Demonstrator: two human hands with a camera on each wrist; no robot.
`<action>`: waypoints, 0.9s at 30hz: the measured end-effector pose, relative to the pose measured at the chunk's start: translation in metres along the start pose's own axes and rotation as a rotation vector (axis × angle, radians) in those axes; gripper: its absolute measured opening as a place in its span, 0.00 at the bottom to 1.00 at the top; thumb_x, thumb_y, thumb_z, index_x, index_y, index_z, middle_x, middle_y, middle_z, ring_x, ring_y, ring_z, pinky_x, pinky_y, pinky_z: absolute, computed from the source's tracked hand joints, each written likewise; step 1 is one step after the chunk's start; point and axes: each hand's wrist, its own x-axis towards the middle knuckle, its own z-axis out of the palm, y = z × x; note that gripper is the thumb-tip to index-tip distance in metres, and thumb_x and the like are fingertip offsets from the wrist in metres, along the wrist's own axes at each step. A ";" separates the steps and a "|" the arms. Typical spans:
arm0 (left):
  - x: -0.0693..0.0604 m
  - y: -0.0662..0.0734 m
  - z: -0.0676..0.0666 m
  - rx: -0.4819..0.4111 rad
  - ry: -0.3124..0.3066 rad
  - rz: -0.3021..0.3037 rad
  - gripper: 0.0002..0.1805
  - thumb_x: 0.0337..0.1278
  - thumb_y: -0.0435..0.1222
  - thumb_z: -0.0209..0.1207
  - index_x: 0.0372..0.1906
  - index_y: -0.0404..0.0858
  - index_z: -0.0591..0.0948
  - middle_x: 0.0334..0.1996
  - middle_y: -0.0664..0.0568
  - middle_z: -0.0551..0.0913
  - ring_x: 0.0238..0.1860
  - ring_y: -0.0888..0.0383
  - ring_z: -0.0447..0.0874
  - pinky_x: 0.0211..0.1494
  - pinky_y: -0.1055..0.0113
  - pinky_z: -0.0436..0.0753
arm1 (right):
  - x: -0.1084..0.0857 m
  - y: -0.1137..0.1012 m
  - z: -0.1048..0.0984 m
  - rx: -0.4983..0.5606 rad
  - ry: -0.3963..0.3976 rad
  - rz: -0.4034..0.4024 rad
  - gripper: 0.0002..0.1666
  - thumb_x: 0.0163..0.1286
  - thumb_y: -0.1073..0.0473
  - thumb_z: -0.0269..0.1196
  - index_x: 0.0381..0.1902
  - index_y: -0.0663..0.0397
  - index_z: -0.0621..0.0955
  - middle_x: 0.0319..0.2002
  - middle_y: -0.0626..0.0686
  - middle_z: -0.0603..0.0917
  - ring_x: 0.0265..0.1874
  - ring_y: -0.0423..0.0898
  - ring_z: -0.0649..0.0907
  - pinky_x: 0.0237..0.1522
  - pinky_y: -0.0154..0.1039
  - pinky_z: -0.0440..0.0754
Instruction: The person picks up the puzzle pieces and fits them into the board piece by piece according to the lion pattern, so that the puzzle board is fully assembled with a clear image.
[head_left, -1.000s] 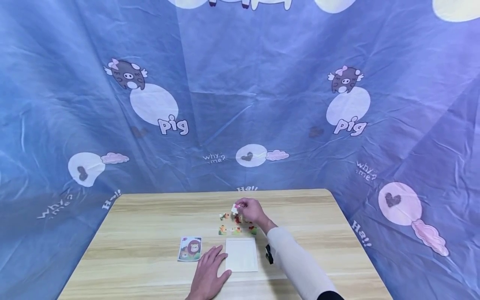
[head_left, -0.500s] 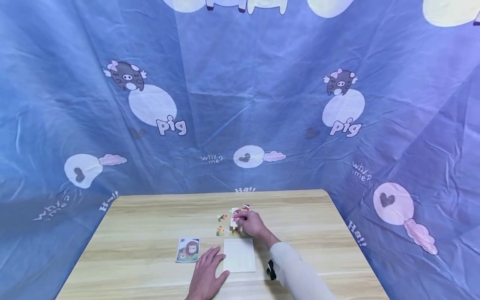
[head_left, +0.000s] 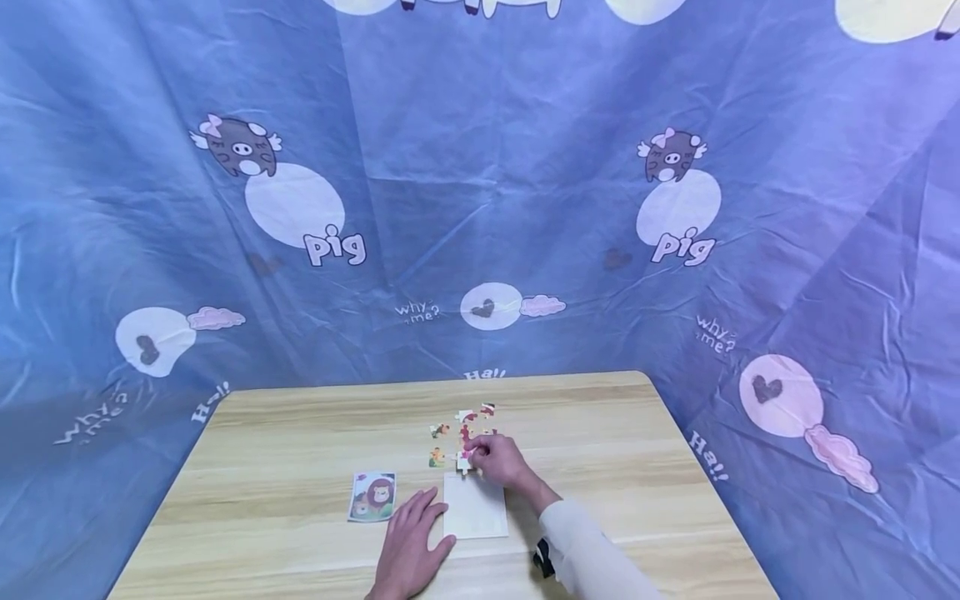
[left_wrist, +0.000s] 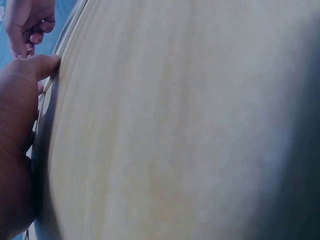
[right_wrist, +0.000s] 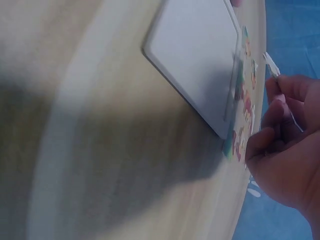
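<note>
My right hand (head_left: 498, 461) pinches a white and pink jigsaw puzzle piece (head_left: 462, 461) between thumb and fingers, just beyond the far edge of a square white tray (head_left: 475, 510). In the right wrist view, that piece (right_wrist: 271, 65) sticks out from the curled fingers of the right hand (right_wrist: 287, 140). Flat on the table lies my left hand (head_left: 408, 546), fingers extended, its fingertips at the tray's left edge. The left wrist view has only part of the left hand (left_wrist: 17, 115). Several loose puzzle pieces (head_left: 437, 457) lie behind the tray; the right hand covers some.
A small lion picture card (head_left: 372, 497) lies left of the tray. The wooden table (head_left: 300, 433) ends at a blue printed cloth (head_left: 480, 208) that hangs behind and along both sides. A dark object (head_left: 543, 558) shows beside the right sleeve (head_left: 592, 550).
The right hand has brought the pinched puzzle piece from the far pieces towards the tray. The left hand stays in place beside the tray. The head view has shifted slightly.
</note>
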 end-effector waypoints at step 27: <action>0.001 0.002 -0.004 -0.025 -0.018 -0.025 0.26 0.52 0.55 0.62 0.55 0.51 0.79 0.67 0.53 0.71 0.69 0.49 0.65 0.70 0.48 0.63 | -0.022 -0.001 0.023 -0.105 0.000 -0.013 0.08 0.62 0.63 0.63 0.38 0.51 0.86 0.24 0.41 0.80 0.22 0.36 0.75 0.24 0.27 0.73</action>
